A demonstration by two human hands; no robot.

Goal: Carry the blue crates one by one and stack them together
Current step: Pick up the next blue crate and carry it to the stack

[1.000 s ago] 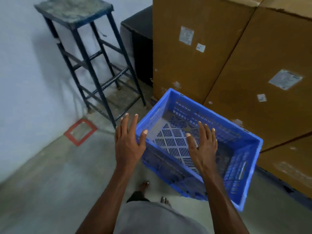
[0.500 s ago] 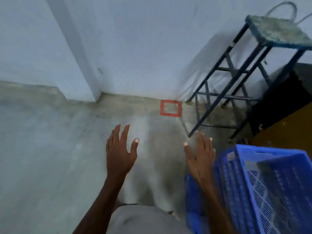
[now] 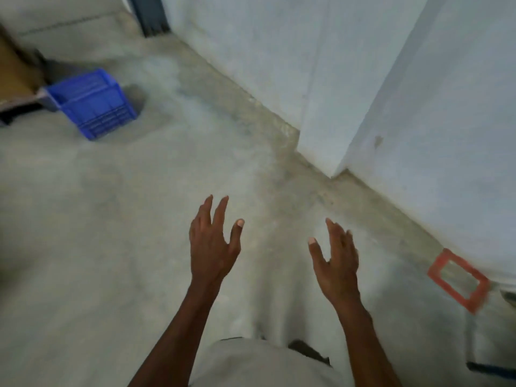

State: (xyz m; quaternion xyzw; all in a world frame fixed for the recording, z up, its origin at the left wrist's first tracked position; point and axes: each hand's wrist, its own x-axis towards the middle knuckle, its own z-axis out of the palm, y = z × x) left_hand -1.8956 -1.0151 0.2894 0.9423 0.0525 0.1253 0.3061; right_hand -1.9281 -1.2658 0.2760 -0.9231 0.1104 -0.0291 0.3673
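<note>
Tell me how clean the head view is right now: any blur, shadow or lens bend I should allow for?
Head view: motion blur smears the blue crate and the red floor marking; the left hand and right hand, both open and empty, are softer at the fingertips; light is dim and even, no glare; a shadow lies on the floor beside the crate; wide-angle lens tilts the wall lines.

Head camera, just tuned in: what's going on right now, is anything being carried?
Nothing is being carried. The left hand and right hand are both open and empty, held out in front over bare concrete floor. One blue crate sits on the floor at far left, beside a cardboard box, well away from either hand. A red tape square marks the floor near the wall at right. No stack is in view.
</note>
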